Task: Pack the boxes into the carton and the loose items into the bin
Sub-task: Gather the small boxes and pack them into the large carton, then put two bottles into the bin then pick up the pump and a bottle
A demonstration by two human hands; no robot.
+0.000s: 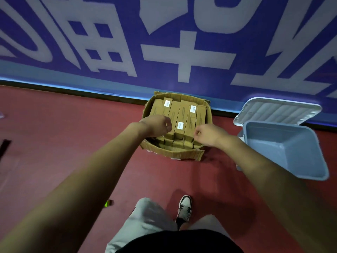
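An open brown carton [175, 154] stands on the red floor against the blue wall. Several long brown boxes [182, 115] with white barcode labels lie packed side by side inside it. My left hand [156, 126] hovers over the carton's left side with its fingers curled in, holding nothing that I can see. My right hand [207, 135] hangs over the carton's right near corner, fingers likewise curled and empty. To the right stands a light blue plastic bin [284, 148]; no items show on the visible part of its inside.
The bin's white lid [277, 111] leans against the wall behind it. A small green object [107, 203] lies on the floor at the lower left. A dark item [4, 147] sits at the left edge. My shoe [184, 209] is planted below the carton.
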